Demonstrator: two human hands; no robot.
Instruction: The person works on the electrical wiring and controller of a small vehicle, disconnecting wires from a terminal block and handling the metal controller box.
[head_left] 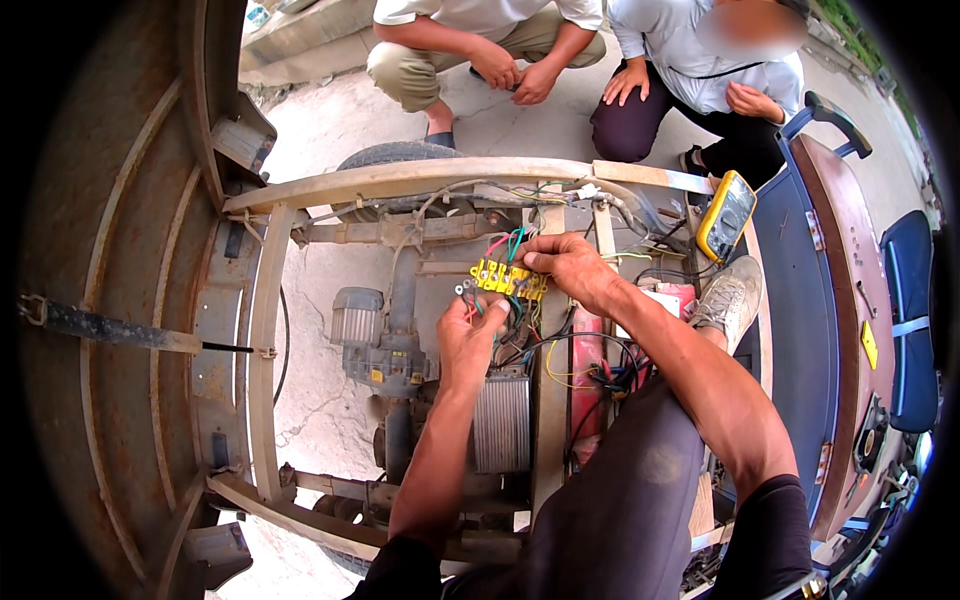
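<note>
Between left hand [468, 338] below and right hand [582, 268] above sits a yellow terminal block [508, 281], both grips unclear

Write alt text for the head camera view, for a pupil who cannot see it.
A person's left hand and right hand work at a yellow terminal block with coloured wires, above a metal frame. A grey motor and a ribbed metal box sit within the frame, with a yellow multimeter at the right. Two people crouch on the far side.
</note>
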